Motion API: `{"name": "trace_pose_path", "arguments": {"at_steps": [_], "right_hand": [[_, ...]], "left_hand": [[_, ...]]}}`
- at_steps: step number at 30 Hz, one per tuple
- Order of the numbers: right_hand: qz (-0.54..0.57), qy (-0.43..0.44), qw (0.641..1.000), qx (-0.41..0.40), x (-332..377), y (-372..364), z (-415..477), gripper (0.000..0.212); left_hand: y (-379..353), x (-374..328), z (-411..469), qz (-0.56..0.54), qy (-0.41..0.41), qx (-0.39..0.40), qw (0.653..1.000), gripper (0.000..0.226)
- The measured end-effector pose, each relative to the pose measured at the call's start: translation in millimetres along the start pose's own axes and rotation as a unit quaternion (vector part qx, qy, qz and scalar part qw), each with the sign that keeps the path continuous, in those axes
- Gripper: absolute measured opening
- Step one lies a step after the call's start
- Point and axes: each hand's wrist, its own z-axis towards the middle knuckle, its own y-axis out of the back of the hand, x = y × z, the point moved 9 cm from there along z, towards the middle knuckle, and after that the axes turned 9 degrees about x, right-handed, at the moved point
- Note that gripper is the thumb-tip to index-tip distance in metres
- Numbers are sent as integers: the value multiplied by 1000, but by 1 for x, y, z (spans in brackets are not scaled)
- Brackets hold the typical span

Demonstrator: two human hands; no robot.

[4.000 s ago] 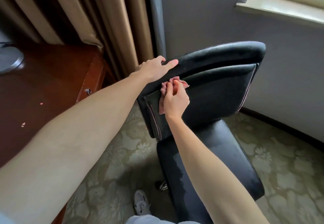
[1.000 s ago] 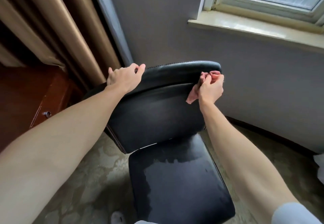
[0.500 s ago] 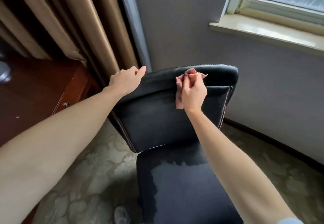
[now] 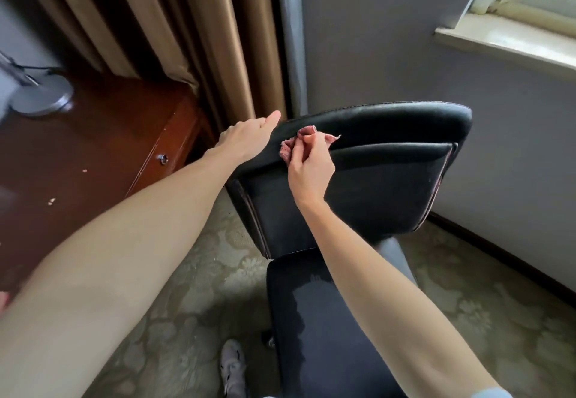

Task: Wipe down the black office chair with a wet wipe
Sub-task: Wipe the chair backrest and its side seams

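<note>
From the head view, your right hand (image 4: 311,171) has its grip pinched on the pink wipe (image 4: 287,152), pressing it to the top of the black chair (image 4: 389,191) back, near its left end. Your left hand (image 4: 246,139) rests just beside it on the chair's left corner, grip released, fingers straight. The wooden worktop (image 4: 78,160) stands at the left.
</note>
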Motion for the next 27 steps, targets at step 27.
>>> {"name": "trace_pose_path", "arguments": {"at_steps": [27], "right_hand": [[-97, -34, 993, -52, -10, -63, -89, 6]], "left_hand": [[-17, 95, -38, -207, -272, -3, 940, 50]]}}
